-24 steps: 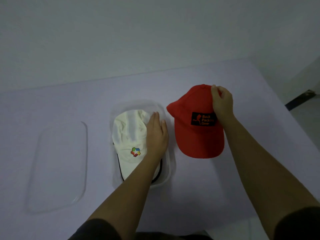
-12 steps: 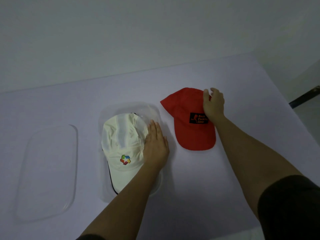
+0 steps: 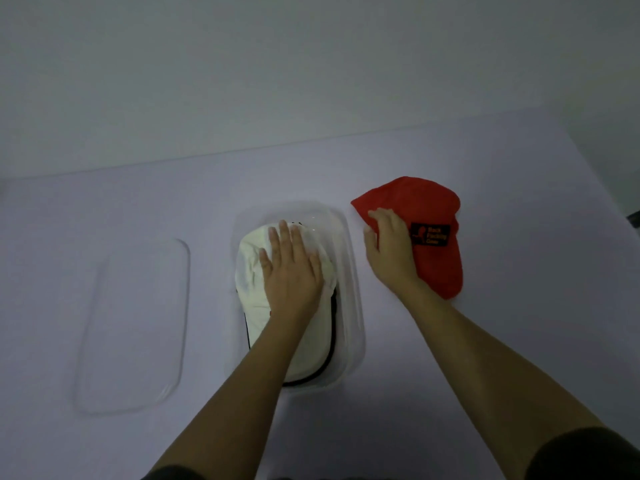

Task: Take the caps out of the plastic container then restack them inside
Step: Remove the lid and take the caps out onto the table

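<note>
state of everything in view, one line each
plastic container, open, lid off, white cap inside
white cap, lying in the container, brim toward the person
left hand, flat on the white cap, fingers straight
red cap, flat on the table, right of the container
right hand, on the red cap's left edge, grip unclear
lid, flat on the table, left of the container

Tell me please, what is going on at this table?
A person is packing caps. The left hand presses flat on the white cap, which lies inside the clear plastic container. The right hand holds the red cap; that cap lies on the table, right of the container. The clear lid lies to the left.
</note>
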